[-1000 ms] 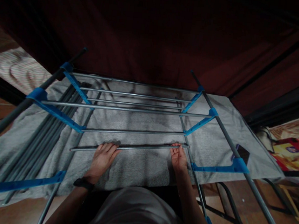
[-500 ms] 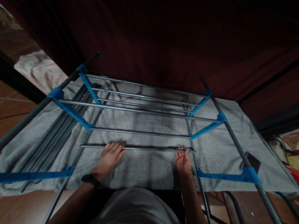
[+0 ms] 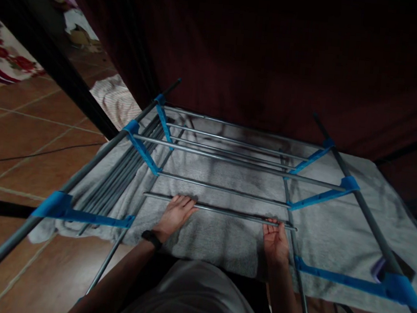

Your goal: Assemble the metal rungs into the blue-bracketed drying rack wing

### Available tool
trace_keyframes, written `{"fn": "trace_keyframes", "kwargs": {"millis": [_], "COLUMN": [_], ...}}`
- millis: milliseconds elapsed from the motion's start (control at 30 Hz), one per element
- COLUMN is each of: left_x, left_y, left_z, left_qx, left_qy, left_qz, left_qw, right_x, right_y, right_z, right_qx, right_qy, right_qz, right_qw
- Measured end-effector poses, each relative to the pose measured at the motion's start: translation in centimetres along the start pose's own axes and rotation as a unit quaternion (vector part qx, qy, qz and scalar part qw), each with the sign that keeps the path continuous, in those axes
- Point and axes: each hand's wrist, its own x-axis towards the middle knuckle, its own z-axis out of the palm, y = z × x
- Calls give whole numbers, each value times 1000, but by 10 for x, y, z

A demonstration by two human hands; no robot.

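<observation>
A thin grey metal tube lies crosswise in front of me, held by both hands. My left hand is closed over it near its left end, palm down. Close to the right end, my right hand grips it from below, palm partly turned up. Around it stands a rack frame of grey tubes with blue plastic brackets; a left bracket and a right bracket carry several crossbars. The nearest blue brackets, left and right, have no crossbar between them.
Several loose grey tubes lie side by side on the grey blanket at left. A dark phone-like object rests behind the right bracket. A dark red curtain hangs behind; tiled floor shows at left.
My view has turned to the left, so the rack sits further right in the picture. Both hands keep their hold on the tube, with little visible movement relative to the rack.
</observation>
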Motion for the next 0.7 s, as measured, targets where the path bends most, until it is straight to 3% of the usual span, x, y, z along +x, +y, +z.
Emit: {"fn": "trace_keyframes", "kwargs": {"millis": [400,700], "left_x": [-1,-2], "left_y": [1,5], "left_z": [1,-6], "left_qx": [-9,-5], "left_qy": [-15,-25], "left_qz": [-7,-29], "left_qw": [1000,999], "right_x": [0,4], "right_y": [-2,-11], "right_z": [-4,-5], "right_qx": [-50,-26], "right_qy": [-21,18], "right_qz": [-10,7], "right_qw": [998,999]}}
